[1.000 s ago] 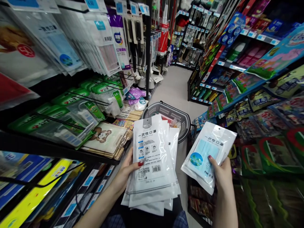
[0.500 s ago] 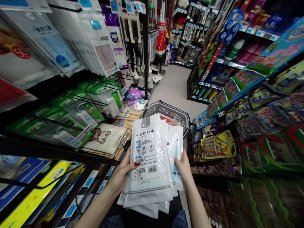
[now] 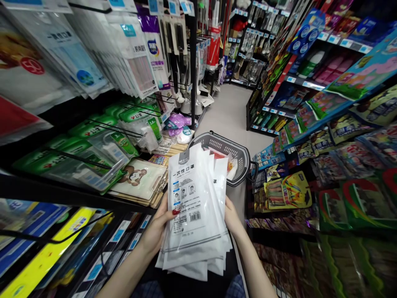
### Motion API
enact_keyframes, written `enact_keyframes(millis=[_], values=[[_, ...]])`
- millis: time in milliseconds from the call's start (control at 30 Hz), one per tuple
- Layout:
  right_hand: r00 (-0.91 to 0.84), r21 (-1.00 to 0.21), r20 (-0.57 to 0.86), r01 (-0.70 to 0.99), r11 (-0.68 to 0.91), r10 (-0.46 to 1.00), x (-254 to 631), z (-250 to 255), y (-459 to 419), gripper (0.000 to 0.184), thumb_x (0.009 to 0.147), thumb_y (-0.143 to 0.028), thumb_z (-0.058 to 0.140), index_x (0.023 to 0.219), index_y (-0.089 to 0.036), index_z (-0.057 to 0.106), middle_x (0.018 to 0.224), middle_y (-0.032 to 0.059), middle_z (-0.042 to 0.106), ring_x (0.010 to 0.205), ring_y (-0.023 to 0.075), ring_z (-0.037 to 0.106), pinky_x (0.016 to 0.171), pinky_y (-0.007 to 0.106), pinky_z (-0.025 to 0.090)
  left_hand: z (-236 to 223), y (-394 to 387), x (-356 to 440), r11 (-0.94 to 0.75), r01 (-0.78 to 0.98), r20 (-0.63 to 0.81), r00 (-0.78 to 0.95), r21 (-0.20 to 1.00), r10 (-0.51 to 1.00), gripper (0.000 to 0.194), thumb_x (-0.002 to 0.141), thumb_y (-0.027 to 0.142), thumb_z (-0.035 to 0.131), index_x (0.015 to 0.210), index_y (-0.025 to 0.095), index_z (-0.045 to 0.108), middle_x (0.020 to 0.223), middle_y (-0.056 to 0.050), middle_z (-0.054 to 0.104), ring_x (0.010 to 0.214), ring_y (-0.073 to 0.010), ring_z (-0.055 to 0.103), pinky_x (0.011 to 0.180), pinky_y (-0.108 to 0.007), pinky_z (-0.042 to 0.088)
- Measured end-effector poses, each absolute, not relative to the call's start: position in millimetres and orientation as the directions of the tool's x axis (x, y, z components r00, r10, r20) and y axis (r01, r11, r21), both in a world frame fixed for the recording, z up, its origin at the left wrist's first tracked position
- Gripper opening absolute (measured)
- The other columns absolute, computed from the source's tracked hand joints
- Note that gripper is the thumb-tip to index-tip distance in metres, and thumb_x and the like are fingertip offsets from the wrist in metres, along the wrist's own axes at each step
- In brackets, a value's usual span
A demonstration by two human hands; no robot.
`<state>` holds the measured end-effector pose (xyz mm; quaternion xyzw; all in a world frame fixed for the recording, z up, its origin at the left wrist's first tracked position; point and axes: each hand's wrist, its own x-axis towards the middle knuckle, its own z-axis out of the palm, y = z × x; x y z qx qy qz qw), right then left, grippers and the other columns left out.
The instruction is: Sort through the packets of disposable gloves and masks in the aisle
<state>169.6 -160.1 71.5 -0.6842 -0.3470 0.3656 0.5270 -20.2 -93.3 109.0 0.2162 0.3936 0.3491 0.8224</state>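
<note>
My left hand (image 3: 159, 227) grips a fanned stack of white mask packets (image 3: 198, 231), its red-nailed thumb pressed on the front one. The top packet shows its printed back, with Chinese text, small face drawings and a barcode. At the stack's right edge is my right hand (image 3: 233, 218), fingers and thumb mostly hidden behind the packets. Just beyond the stack stands a grey shopping basket (image 3: 245, 155) with some packaged goods in it.
On the left rack hang more mask packs (image 3: 74, 54), green-carded plug packs (image 3: 118, 145) and bear-printed boards (image 3: 139, 178). Snack packs (image 3: 288, 190) line the right shelf. A grey floor aisle (image 3: 229, 103) runs ahead to racks of utensils (image 3: 248, 49).
The blue-printed packet that my right thumb was pinching at the right has slid behind the stack. My right hand has shifted left, its thumb out of sight. The stack has moved slightly left.
</note>
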Motion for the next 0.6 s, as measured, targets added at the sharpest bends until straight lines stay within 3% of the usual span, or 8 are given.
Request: enact_keyframes(millis=[67, 133, 267, 367, 467, 600], values=[[0.483, -0.974, -0.195, 0.010, -0.228, 0.854, 178, 68, -159, 0.027, 0.073, -0.034, 0.050, 0.092, -0.020, 0.063, 0.092, 0.0023, 0.066, 0.088, 0.0197, 0.057, 0.079, 0.032, 0.045, 108, -92, -20, 0.663, -0.397, -0.487, 0.461, 0.634, 0.742, 0.078, 0.069, 0.014, 0.062, 0.136, 0.034, 0.028, 0.117, 0.001, 0.061, 0.112, -0.0228, 0.052, 0.095, -0.032, 0.043], [0.586, -0.969, -0.196, 0.007, -0.246, 0.787, 186, 68, -163, 0.028, 0.072, -0.038, 0.050, 0.087, -0.017, 0.061, 0.085, 0.0031, 0.064, 0.081, 0.0195, 0.056, 0.071, 0.030, 0.044, 107, -92, -20, 0.649, -0.389, -0.466, 0.468, 0.654, 0.751, 0.075, 0.069, 0.015, 0.063, 0.134, 0.034, 0.031, 0.118, 0.001, 0.060, 0.113, -0.0228, 0.051, 0.096, -0.031, 0.042], [0.800, -0.972, 0.035, 0.168, -0.167, 0.599, 187, 102, -181, 0.023, 0.076, -0.038, 0.050, 0.086, -0.018, 0.055, 0.082, 0.0023, 0.057, 0.077, 0.0167, 0.051, 0.067, 0.027, 0.039, 106, -93, -17, 0.601, -0.374, -0.418, 0.464, 0.707, 0.781, 0.070, 0.068, 0.016, 0.065, 0.131, 0.033, 0.038, 0.122, 0.001, 0.057, 0.117, -0.0234, 0.047, 0.097, -0.029, 0.041], [0.650, -0.948, 0.128, 0.303, -0.102, 0.749, 172, 148, -187, 0.016, 0.078, -0.035, 0.052, 0.080, -0.020, 0.052, 0.073, -0.0012, 0.051, 0.070, 0.0136, 0.048, 0.064, 0.024, 0.038, 109, -94, -15, 0.600, -0.369, -0.417, 0.466, 0.710, 0.780, 0.070, 0.069, 0.017, 0.065, 0.131, 0.033, 0.037, 0.124, 0.001, 0.055, 0.120, -0.0240, 0.045, 0.099, -0.031, 0.038], [0.443, -0.891, -0.006, 0.405, -0.206, 0.896, 156, 182, -177, 0.020, 0.073, -0.037, 0.060, 0.073, -0.020, 0.049, 0.063, -0.0045, 0.045, 0.061, 0.0119, 0.043, 0.057, 0.022, 0.034, 112, -95, -13, 0.595, -0.363, -0.409, 0.473, 0.717, 0.781, 0.072, 0.070, 0.019, 0.065, 0.133, 0.033, 0.034, 0.128, 0.000, 0.052, 0.122, -0.0248, 0.043, 0.102, -0.034, 0.036], [0.391, -0.778, -0.162, 0.515, -0.361, 0.906, 154, 187, -164, 0.035, 0.068, -0.041, 0.065, 0.059, -0.020, 0.039, 0.055, -0.0069, 0.034, 0.053, 0.0095, 0.032, 0.049, 0.022, 0.023, 108, -96, -15, 0.545, -0.339, -0.356, 0.483, 0.767, 0.800, 0.075, 0.069, 0.023, 0.068, 0.134, 0.031, 0.031, 0.136, -0.002, 0.045, 0.125, -0.0273, 0.039, 0.104, -0.036, 0.033]])
